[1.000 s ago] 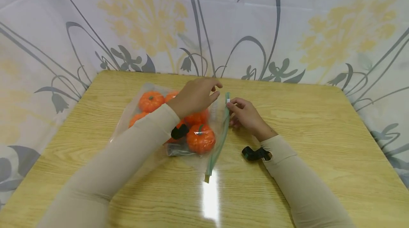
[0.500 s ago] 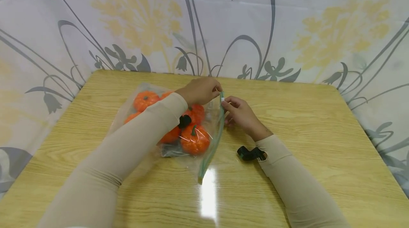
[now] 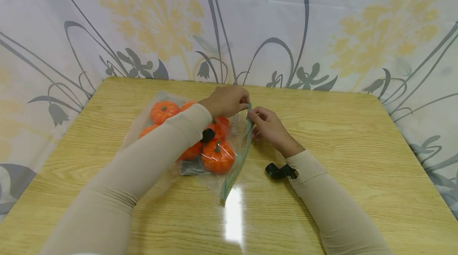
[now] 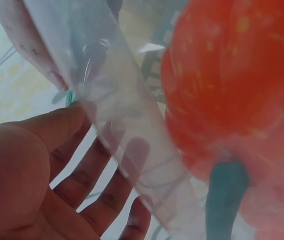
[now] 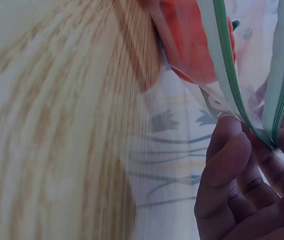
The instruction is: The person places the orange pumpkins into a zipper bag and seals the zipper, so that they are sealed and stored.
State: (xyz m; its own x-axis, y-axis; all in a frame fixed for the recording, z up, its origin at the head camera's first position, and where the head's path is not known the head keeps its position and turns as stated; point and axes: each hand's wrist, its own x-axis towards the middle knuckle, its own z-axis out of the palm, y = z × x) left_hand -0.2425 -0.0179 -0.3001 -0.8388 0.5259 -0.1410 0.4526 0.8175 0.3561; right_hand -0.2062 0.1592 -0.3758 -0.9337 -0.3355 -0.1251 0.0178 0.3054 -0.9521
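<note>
A clear zip bag (image 3: 205, 181) with several orange toy pumpkins (image 3: 218, 157) inside lies on the table, its green zip strip (image 3: 246, 147) toward the right. My left hand (image 3: 229, 100) reaches across the bag and pinches the far end of the strip. Close beside it, my right hand (image 3: 270, 128) pinches the strip just below that end between thumb and forefinger. In the right wrist view the two green zip edges (image 5: 226, 55) stand apart and meet at the fingers. One pumpkin (image 4: 231, 90) with a green stem looms behind the plastic in the left wrist view.
The wood-grain table (image 3: 322, 128) runs up to a flower-printed cloth (image 3: 229, 16) at the back and sides. A black wrist device (image 3: 280, 171) hangs at the right cuff, another (image 3: 207, 135) at the left wrist. Light glares on the front of the table.
My left hand has come from over the bag to the strip's far end and taken hold of it. The white slider under my right thumb has gone from sight.
</note>
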